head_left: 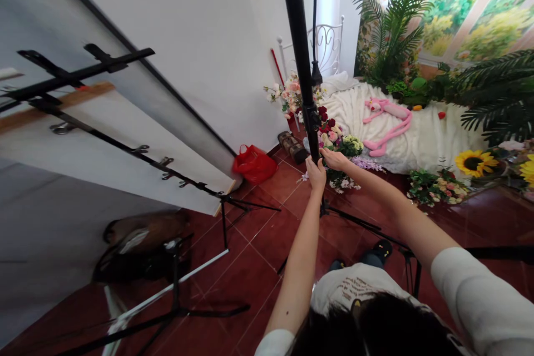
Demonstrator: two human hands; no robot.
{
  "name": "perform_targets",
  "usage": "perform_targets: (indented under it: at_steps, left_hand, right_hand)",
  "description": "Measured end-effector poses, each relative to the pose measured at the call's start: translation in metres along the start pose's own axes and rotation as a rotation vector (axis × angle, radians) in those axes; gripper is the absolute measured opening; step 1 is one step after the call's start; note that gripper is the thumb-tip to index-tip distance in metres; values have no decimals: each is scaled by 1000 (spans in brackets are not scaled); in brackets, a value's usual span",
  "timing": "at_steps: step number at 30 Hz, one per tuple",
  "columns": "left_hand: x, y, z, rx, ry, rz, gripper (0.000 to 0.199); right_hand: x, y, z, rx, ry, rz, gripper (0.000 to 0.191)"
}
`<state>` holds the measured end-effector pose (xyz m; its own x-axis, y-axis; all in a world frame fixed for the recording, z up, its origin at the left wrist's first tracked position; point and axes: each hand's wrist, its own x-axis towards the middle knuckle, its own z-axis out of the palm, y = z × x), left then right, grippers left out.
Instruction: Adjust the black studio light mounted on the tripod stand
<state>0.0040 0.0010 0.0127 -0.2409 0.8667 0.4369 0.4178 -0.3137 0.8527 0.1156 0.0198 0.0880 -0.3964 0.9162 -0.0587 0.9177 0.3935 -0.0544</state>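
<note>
Black pole (299, 33), upper centre — your left hand (316, 174), fingers wrapped round; your right hand (334, 159), fingers curled alongside, hold unclear.

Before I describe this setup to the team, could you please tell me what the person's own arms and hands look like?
The left arm and right arm come out of short, off-white sleeves and are bare below them. The left hand and right hand are ungloved, with no wristwear visible.
</note>
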Motion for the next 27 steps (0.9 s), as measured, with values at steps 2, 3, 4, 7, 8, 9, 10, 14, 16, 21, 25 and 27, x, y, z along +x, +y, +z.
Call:
perform_targets:
  at_steps: [2, 3, 4, 7, 8, 9, 10, 14, 16, 21, 25, 27]
  left_hand:
    - [0, 0, 0, 5, -5, -14, 49]
    - [0, 0, 0, 8, -6, -22, 48]
    - [0, -1, 1, 10, -6, -28, 48]
    - [-1, -2, 2, 11, 2, -42, 49]
    - [-1, -3, 3, 9, 4, -44, 49]
    - [-1, -4, 4, 8, 8, -44, 50]
    - [-1, -4, 5, 7, 14, -43, 51]
    - [-2, -4, 7, 4, 45, -38, 54]
    - [-1, -4, 8, 1, 56, -31, 53]
    - [0, -7, 9, 5, 55, -28, 52]
    - [-1, -9, 9, 9, 64, -10, 53]
    - [-1, -9, 10, 9, 72, 1, 54]
  right_hand:
    - [2, 7, -15, -27, -54, -79, 44]
    - [4, 11, -23, -43, -76, -114, 45]
    - [7, 14, -32, -57, -93, -146, 46]
    - [16, 17, -54, -86, -135, -219, 47]
    - [18, 17, -57, -91, -135, -226, 44]
    - [19, 16, -58, -91, -126, -225, 41]
    - [18, 15, -56, -87, -105, -215, 38]
    - [-3, 9, -25, -10, 53, -94, 33]
    - [-20, 4, -2, 59, 138, -34, 41]
    - [-52, -3, 50, 166, 189, 91, 70]
    - [-68, 8, 80, 80, -66, 93, 66]
    - [-73, 18, 88, 81, -143, 141, 59]
